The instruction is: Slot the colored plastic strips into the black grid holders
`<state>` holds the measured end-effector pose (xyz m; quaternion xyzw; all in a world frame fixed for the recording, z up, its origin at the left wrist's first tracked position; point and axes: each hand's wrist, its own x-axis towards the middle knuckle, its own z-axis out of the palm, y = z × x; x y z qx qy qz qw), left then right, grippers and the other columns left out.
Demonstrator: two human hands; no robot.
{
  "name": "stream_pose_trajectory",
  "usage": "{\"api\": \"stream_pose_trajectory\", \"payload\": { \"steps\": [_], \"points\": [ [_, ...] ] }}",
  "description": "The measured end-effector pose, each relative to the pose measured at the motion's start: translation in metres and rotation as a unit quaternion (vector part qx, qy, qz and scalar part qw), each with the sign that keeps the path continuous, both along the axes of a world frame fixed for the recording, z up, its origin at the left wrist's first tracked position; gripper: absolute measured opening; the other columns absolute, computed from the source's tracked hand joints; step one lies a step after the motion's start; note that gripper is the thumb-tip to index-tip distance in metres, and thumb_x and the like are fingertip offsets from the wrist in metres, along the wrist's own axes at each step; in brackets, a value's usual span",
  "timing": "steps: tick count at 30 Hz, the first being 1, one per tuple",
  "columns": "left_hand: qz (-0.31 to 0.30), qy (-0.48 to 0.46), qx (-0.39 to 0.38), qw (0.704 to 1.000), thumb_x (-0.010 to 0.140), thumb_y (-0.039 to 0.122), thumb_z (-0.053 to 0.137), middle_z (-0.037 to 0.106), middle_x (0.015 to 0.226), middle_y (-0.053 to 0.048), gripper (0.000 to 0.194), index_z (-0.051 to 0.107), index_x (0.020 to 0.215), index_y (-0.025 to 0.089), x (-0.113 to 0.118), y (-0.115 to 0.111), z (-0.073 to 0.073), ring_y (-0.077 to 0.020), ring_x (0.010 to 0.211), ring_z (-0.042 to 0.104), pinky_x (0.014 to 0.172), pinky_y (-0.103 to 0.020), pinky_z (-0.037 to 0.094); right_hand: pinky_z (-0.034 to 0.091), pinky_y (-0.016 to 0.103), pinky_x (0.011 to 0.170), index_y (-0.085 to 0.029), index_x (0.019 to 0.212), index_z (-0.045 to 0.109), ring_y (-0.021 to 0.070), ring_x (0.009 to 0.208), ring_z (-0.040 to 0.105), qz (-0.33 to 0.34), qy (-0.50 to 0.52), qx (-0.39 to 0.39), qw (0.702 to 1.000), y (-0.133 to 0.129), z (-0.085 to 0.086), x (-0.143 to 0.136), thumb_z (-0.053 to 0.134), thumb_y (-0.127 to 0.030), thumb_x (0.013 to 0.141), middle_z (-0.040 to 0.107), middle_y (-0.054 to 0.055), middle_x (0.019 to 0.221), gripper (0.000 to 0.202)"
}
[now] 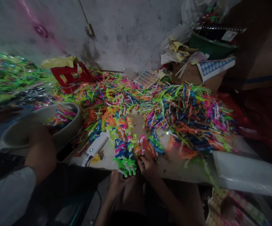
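Observation:
At the table's near edge, my left hand (117, 181) is closed around the near end of something under a bundle of small bright plastic pieces (126, 150). The bundle lies in rows of green, blue, yellow and orange, with white tips at its near end. Just to its right, my right hand (146, 165) pinches a small pink plastic piece with a white tip (143, 145). The exact kind of these pieces cannot be made out. My left fingers are partly hidden by the bundle.
A large heap of similar colourful pieces (180, 106) covers the table. At left, a co-worker's arm (40, 150) reaches into a pale basin (73, 125). A white device (97, 143), a red holder (71, 77), a cardboard box (187, 73) and clear plastic bags (246, 172) stand around.

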<state>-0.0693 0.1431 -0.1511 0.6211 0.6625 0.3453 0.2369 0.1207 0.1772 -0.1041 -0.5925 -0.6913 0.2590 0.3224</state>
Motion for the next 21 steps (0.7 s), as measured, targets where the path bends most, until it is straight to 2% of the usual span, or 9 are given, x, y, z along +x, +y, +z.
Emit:
{"api": "stream_pose_trajectory", "payload": {
  "steps": [4,9,13,17,21],
  "points": [
    [-0.011,0.014,0.017,1.000,0.059,0.062,0.069,0.068,0.094,-0.011,0.052,0.065,0.087,0.019,-0.002,0.002,-0.005,-0.0316,0.093,0.060,0.084,-0.049,0.049,0.047,0.027,0.072,-0.021,0.079,0.066,0.0188,0.077,0.062,-0.023,0.010,-0.011,1.000,0.004,-0.001,-0.001,0.041,-0.041,0.092,0.066,0.009,0.077,0.035],
    [-0.029,0.009,0.002,1.000,0.062,0.060,0.068,0.068,0.092,-0.010,0.050,0.065,0.089,0.018,-0.002,0.003,-0.006,-0.0299,0.093,0.061,0.087,-0.048,0.048,0.045,0.025,0.065,-0.020,0.078,0.065,0.0174,0.069,0.061,-0.021,-0.003,-0.028,0.999,0.008,-0.003,-0.003,0.046,-0.040,0.090,0.066,0.007,0.071,0.030],
    [-0.028,0.011,-0.006,1.000,0.062,0.058,0.069,0.068,0.092,-0.010,0.049,0.066,0.090,0.018,-0.002,0.002,-0.004,-0.0297,0.093,0.062,0.086,-0.047,0.050,0.045,0.026,0.066,-0.019,0.074,0.064,0.0168,0.067,0.059,-0.028,-0.036,0.004,0.999,0.007,-0.002,-0.008,0.041,-0.037,0.092,0.063,0.008,0.067,0.034],
    [-0.038,0.004,-0.013,0.999,0.061,0.057,0.070,0.069,0.087,-0.009,0.048,0.067,0.087,0.018,-0.002,0.003,0.000,-0.0287,0.088,0.063,0.081,-0.044,0.052,0.044,0.026,0.064,-0.019,0.075,0.065,0.0172,0.066,0.059,-0.037,-0.078,-0.002,0.996,0.006,0.004,-0.012,0.037,-0.033,0.093,0.062,0.009,0.067,0.036],
    [-0.044,-0.002,-0.006,0.999,0.059,0.055,0.072,0.069,0.085,-0.008,0.048,0.068,0.089,0.018,0.000,0.004,0.006,-0.0281,0.085,0.064,0.077,-0.042,0.053,0.042,0.026,0.058,-0.020,0.074,0.066,0.0169,0.060,0.058,-0.050,-0.121,-0.002,0.991,0.006,0.004,-0.015,0.037,-0.033,0.093,0.061,0.008,0.061,0.037]
  ]
}}
